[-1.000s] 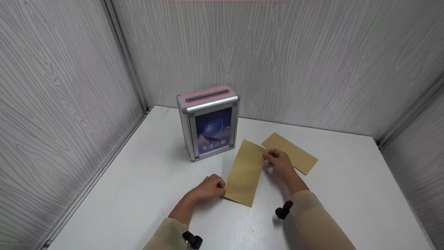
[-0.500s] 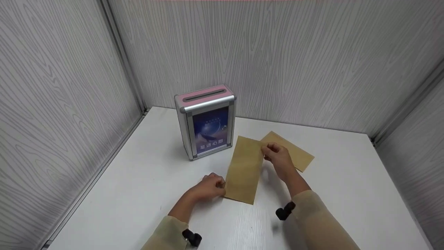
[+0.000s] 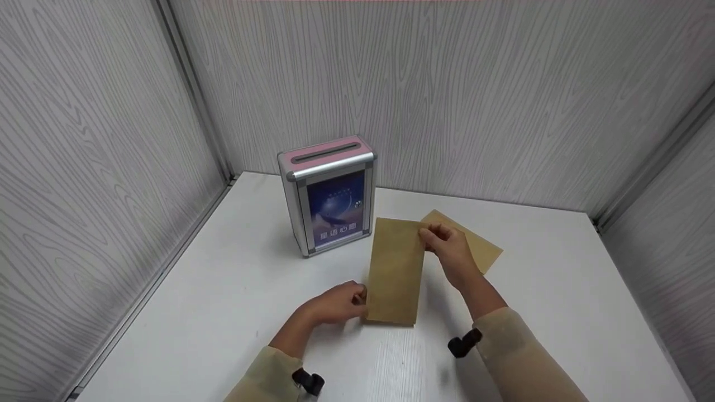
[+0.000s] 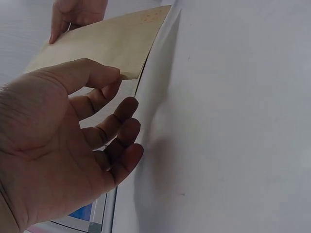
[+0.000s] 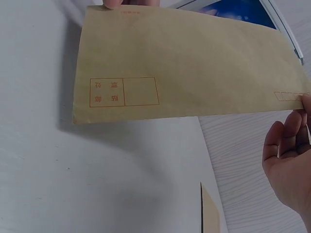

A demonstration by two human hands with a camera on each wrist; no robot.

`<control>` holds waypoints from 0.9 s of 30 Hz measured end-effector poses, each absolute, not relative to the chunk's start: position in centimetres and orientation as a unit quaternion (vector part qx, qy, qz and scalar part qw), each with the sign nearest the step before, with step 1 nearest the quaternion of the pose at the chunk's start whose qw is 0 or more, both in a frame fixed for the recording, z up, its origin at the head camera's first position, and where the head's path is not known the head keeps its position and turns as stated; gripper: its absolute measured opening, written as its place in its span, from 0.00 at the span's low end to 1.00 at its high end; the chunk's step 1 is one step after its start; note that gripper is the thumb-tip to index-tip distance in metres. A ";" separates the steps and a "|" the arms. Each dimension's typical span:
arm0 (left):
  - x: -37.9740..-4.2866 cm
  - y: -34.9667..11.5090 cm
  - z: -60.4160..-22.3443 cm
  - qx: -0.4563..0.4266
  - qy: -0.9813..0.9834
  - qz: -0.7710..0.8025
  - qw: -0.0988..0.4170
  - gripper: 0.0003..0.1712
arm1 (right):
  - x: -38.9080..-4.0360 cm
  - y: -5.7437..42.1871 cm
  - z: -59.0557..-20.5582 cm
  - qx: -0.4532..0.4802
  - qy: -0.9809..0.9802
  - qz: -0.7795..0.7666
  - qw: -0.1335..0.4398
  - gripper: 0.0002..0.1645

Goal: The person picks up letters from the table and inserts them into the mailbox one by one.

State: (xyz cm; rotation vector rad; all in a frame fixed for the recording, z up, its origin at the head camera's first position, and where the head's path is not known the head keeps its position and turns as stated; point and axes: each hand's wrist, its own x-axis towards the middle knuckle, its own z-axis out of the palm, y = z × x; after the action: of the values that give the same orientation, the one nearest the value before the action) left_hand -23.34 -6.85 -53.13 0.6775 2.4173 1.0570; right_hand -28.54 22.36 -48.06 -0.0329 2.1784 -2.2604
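Observation:
A brown paper envelope [image 3: 395,271] is held up at a slant between both hands in the head view. My left hand [image 3: 341,302] pinches its lower left corner between thumb and forefinger; in the left wrist view the other fingers [image 4: 127,131] are loosely bent and hold nothing. My right hand [image 3: 451,250] pinches the upper right edge. Red printed boxes show on the underside of the envelope [image 5: 194,63] in the right wrist view. A second brown envelope [image 3: 485,245] lies flat on the table behind the right hand, partly covered by it.
A silver-framed box [image 3: 329,195] with a pink top, a slot [image 3: 327,152] in that top and a blue picture on its front stands behind the held envelope, to the left. Grained panels [image 3: 447,100] wall in the white table [image 3: 223,301] at the back and sides.
The held envelope has turned more upright in the head view, and its upper end has risen with my right hand. It now overlaps the second envelope's left corner. My left hand has barely moved.

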 end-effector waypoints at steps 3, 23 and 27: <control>-23.5 -6.9 -52.7 0.244 0.863 0.392 0.205 0.08 | -28.2 22.3 -47.7 -0.010 0.700 -0.714 -0.001 0.06; -25.0 -7.8 -46.0 0.216 0.856 0.455 0.113 0.15 | -26.3 21.7 -47.3 -0.059 0.743 -0.666 -0.002 0.05; -25.2 -7.5 -44.8 0.199 0.866 0.449 0.096 0.13 | -26.0 21.4 -47.0 -0.073 0.755 -0.652 -0.001 0.05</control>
State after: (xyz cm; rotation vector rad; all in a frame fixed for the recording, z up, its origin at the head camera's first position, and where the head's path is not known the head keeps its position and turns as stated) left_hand -25.22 -7.47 -44.80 0.5906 2.5666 1.3293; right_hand -25.95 21.43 -47.00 -0.2292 2.3727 -2.0488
